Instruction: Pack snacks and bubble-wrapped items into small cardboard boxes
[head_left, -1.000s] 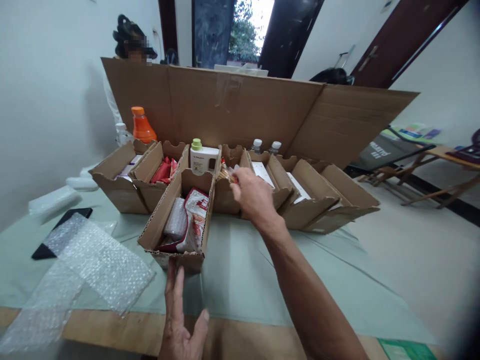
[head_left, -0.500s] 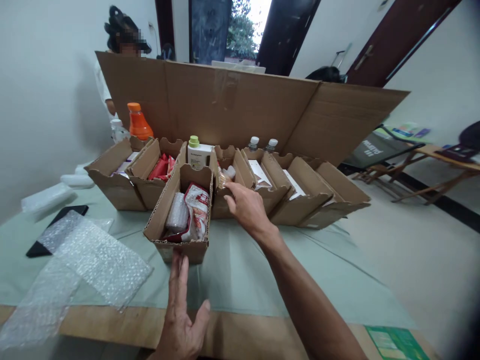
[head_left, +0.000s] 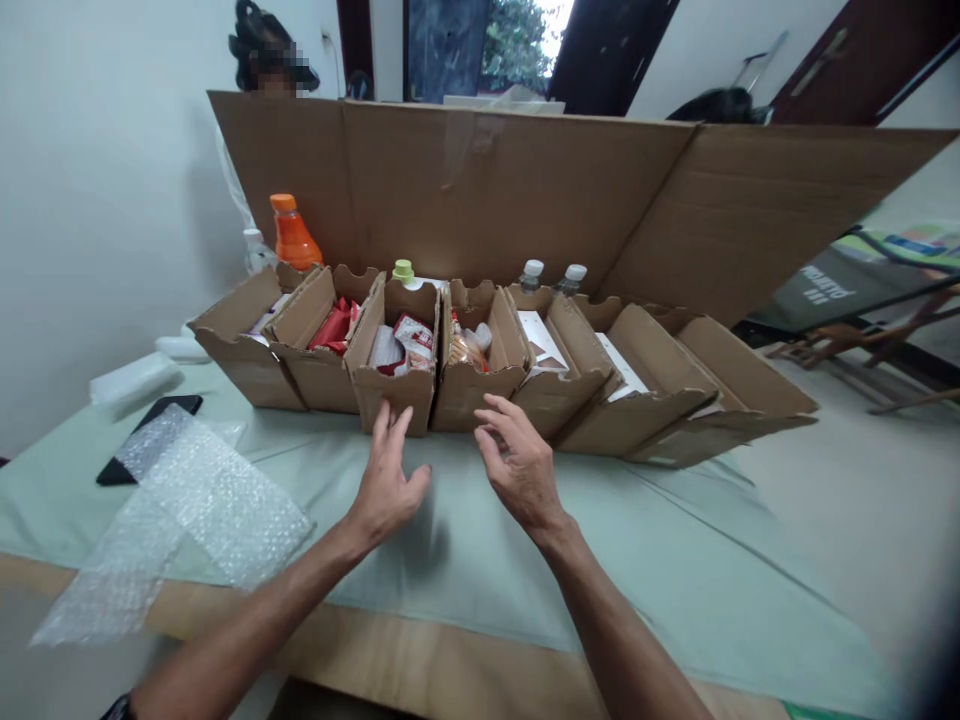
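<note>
Several narrow cardboard boxes stand side by side in a row on a pale green cloth. My left hand (head_left: 391,470) has its fingers spread, the tips at the front of one cardboard box (head_left: 397,395) that holds a bubble-wrapped item (head_left: 385,347) and a red-and-white packet (head_left: 415,340). My right hand (head_left: 519,462) hovers with loosely curved, parted fingers just before the neighbouring cardboard box (head_left: 474,400), and nothing is in it. In that box lie shiny orange and clear plastic packages (head_left: 469,347). Left of these is a box with red packets (head_left: 335,327).
A large cardboard panel (head_left: 510,190) stands behind the row. An orange bottle (head_left: 294,235) and white-capped bottles (head_left: 532,275) rise behind the boxes. Bubble wrap (head_left: 217,500) and a flat black object (head_left: 124,468) lie at left. Beyond the panel is another person.
The box at my left hand has slid away from me into line with the others. My right hand has left the neighbouring box and drawn back toward me.
</note>
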